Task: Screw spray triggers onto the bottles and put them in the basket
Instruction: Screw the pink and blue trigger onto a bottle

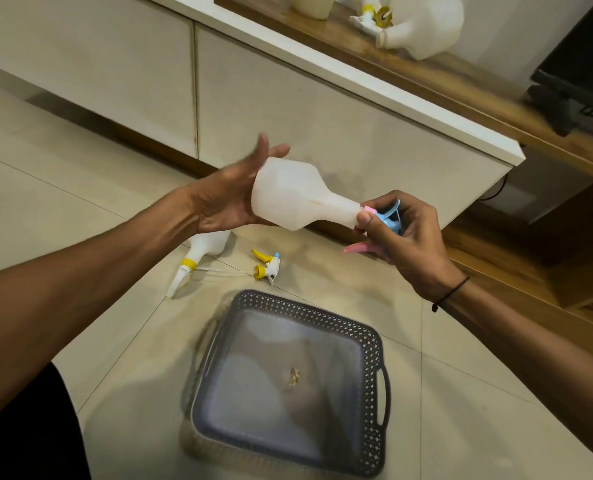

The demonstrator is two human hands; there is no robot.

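plainly unlabelled white bottle (288, 195) between left hand (229, 199) and right hand (406, 237).

What we cannot make out around the hands, floor and shelf

Our right hand (404, 233) covers most of the blue and pink spray trigger (390, 220), so we cannot tell how far its collar sits on the bottle (295, 199); our left hand (234, 192) hides that bottle's base and its fingertips blur; our left forearm covers part of a second bottle (205, 245) on the floor; the basket (371, 344) rim smears at left; shelf bottles (423, 24) are cut by the top edge
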